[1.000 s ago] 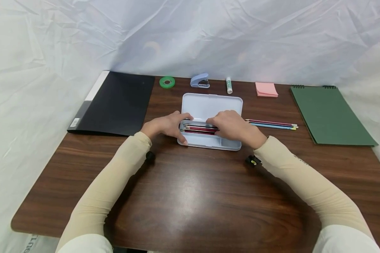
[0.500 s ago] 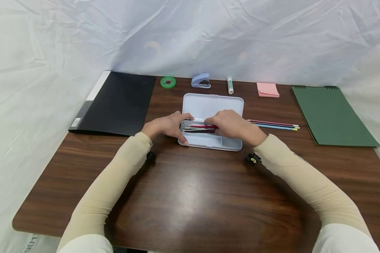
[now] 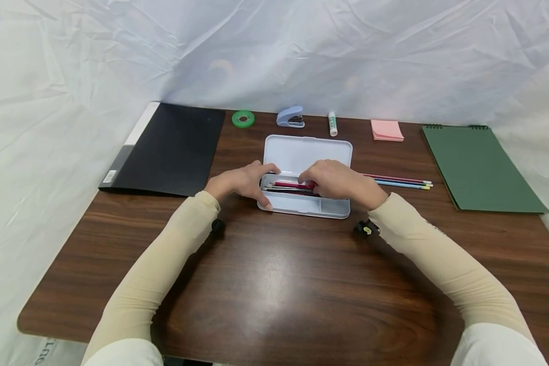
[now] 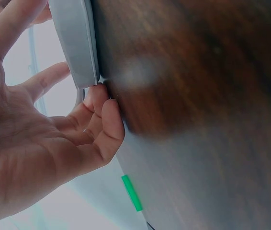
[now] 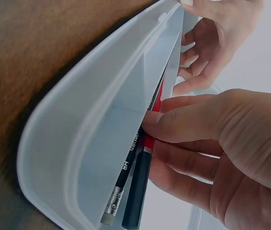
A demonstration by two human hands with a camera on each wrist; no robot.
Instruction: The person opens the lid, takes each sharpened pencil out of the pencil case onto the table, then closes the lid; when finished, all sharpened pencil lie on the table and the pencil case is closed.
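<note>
An open white pencil case (image 3: pixel 295 204) lies on the table, its lid tipped back. My left hand (image 3: pixel 246 181) grips its left end, thumb at the front corner and fingers spread to the back. In the left wrist view, the curled fingers of the left hand (image 4: pixel 54 120) touch the case's end (image 4: pixel 75 43). My right hand (image 3: pixel 334 179) reaches into the case. The right wrist view shows the right hand (image 5: pixel 202 143) pinching a red pencil with a dark end (image 5: pixel 139 187). Beside it lies a black pencil (image 5: pixel 121 178) marked HB, with an eraser tip. Other pencils are partly hidden.
Several loose pencils (image 3: pixel 400 182) lie right of the case. Behind it are green tape (image 3: pixel 243 119), a stapler (image 3: pixel 291 117), a glue stick (image 3: pixel 332 124) and pink sticky notes (image 3: pixel 387 130). A black folder (image 3: pixel 169 147) lies left, a green spiral notebook (image 3: pixel 482 168) right.
The pencils inside the case have shifted and now lie in a different arrangement under the right hand. That hand has moved slightly right. The left hand keeps its grip on the case.
</note>
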